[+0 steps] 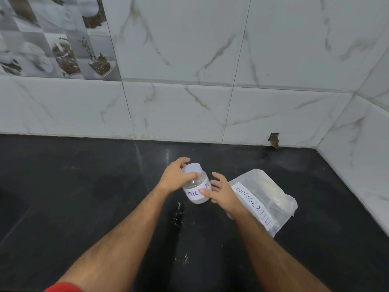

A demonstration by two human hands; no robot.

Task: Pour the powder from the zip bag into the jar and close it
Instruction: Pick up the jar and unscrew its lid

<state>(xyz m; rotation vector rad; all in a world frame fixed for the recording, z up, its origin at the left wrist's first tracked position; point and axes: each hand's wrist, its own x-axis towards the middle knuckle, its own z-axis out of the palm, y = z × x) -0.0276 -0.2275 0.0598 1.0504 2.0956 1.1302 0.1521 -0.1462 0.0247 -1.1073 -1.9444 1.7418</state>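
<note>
A small clear plastic jar with a white paper label reading "MILK PO.." stands tilted on the black counter. A white lid sits on its top. My left hand wraps around the lid and the jar's neck from the left. My right hand touches the jar's lower right side, thumb on the label, fingers spread. A clear zip bag labelled "MILK POWDER" lies flat on the counter just right of my right hand, with a little pale powder showing inside.
The black stone counter runs to a white marble-tile wall behind and a side wall at the right. Small white specks lie on the counter in front of the jar.
</note>
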